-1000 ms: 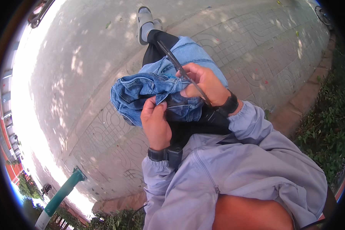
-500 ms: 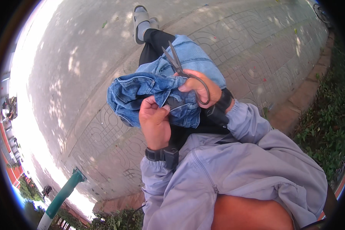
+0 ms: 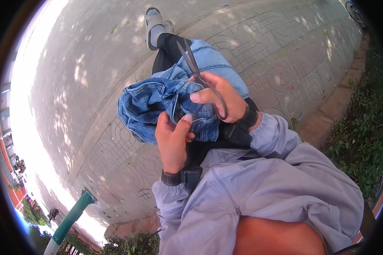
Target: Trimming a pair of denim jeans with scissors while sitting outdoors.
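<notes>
My right hand (image 3: 225,95) is closed on dark metal scissors (image 3: 191,61), its fingers around the handles. The blades point away from me and stand slightly apart. Below them a bunched blue denim garment (image 3: 140,102) lies over my lap, with a lighter blue denim part (image 3: 215,61) spread along my leg. At the garment's near edge is my left hand (image 3: 172,142), thumb and index finger apart, against the cloth. Some of its other fingers are partly hidden behind the thumb and palm.
Paving (image 3: 259,46) with a curved pattern surrounds my legs. On the right a brick edging (image 3: 327,110) borders green plants (image 3: 357,131). A green and white post (image 3: 74,212) stands at the lower left. My sandalled foot (image 3: 154,25) stretches out ahead.
My left thumb and fingers have moved apart from their pinch at the cloth. My right hand has lifted slightly off the garment, its thumb shifting left, and the scissors have tilted a little.
</notes>
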The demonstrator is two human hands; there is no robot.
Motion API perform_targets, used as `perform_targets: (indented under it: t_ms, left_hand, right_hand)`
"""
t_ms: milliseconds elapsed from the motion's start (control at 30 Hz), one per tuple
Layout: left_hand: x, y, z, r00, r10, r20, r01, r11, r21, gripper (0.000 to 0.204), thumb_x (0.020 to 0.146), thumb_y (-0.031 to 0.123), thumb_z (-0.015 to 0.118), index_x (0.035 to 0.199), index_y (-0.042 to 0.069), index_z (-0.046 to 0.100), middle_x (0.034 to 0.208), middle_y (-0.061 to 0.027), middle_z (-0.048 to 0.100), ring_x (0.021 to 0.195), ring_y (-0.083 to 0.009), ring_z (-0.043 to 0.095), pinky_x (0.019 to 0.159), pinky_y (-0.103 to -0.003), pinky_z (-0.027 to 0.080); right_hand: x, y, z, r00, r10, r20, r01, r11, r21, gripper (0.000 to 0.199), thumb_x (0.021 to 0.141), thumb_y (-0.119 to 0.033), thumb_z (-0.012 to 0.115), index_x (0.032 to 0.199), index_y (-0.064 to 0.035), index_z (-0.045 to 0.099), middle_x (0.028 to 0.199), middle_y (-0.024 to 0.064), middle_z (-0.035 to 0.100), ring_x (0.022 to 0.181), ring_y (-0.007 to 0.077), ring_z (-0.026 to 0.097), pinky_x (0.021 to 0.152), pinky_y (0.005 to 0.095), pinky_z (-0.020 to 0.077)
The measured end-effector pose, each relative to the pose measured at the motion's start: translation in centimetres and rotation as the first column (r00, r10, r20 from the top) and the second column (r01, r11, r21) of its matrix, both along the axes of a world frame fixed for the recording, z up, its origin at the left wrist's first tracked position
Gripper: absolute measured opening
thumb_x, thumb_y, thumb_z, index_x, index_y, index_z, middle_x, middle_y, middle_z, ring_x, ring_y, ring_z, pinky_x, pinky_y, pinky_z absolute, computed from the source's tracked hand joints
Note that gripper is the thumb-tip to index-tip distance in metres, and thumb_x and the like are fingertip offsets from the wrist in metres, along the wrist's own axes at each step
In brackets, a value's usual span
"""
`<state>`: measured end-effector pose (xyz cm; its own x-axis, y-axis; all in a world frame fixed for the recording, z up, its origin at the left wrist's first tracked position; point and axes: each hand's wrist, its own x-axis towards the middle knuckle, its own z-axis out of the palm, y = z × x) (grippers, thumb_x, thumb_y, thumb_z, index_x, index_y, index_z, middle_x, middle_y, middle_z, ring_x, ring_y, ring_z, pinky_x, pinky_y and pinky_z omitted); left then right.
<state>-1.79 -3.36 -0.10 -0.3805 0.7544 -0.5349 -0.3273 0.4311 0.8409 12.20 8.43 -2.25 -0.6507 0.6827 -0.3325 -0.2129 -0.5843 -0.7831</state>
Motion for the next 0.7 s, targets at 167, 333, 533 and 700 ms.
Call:
perform_targets:
  t_ms: [167, 333, 533, 700]
  left_hand:
    - [0.0, -0.2, -0.4, 0.986, 0.058, 0.157, -0.073, 0.993, 0.090, 0.028, 0.089, 0.004, 0.060, 0.115, -0.003, 0.053, 0.094, -0.0068, 0.063, 0.064, -0.0111, 0.059, 0.058, -0.023, 0.049]
    - [-0.2, -0.4, -0.5, 0.972, 0.085, 0.219, -0.117, 0.983, 0.141, 0.032, 0.086, -0.004, 0.053, 0.118, -0.004, 0.052, 0.101, -0.0103, 0.064, 0.070, -0.0133, 0.061, 0.062, -0.025, 0.051]
    - [0.3, -0.7, -0.4, 0.962, 0.193, 0.191, -0.228, 0.956, 0.184, 0.027, 0.088, -0.004, 0.055, 0.115, -0.001, 0.053, 0.099, -0.0090, 0.065, 0.073, -0.0163, 0.062, 0.064, -0.029, 0.053]
    - [-0.5, -2.4, 0.3, 0.980, 0.184, 0.077, -0.199, 0.932, 0.303, 0.014, 0.093, 0.010, 0.063, 0.102, 0.001, 0.057, 0.081, -0.0081, 0.064, 0.060, -0.0151, 0.059, 0.055, -0.025, 0.048]
  right_hand:
    - [-0.1, 0.1, -0.7, 0.995, -0.054, -0.082, 0.047, 0.996, -0.081, 0.045, 0.079, -0.011, 0.078, 0.117, -0.0010, 0.056, 0.100, -0.0004, 0.057, 0.088, 0.0057, 0.055, 0.078, 0.0208, 0.0439]
    - [-0.2, 0.0, -1.0, 0.991, -0.062, -0.119, 0.044, 0.988, -0.146, 0.042, 0.081, -0.008, 0.078, 0.116, -0.0013, 0.056, 0.099, -0.0013, 0.057, 0.086, 0.0043, 0.054, 0.076, 0.0198, 0.0434]
    - [-0.4, -0.4, -0.5, 0.987, -0.100, -0.125, 0.081, 0.985, -0.150, 0.046, 0.079, -0.004, 0.078, 0.119, 0.0003, 0.055, 0.100, 0.0017, 0.059, 0.087, 0.0066, 0.058, 0.078, 0.0219, 0.0475]
    - [-0.7, -0.5, 0.0, 0.986, -0.123, -0.112, 0.113, 0.990, -0.089, 0.051, 0.078, -0.002, 0.078, 0.122, 0.0024, 0.053, 0.102, 0.0055, 0.062, 0.088, 0.0090, 0.060, 0.078, 0.0240, 0.0498]
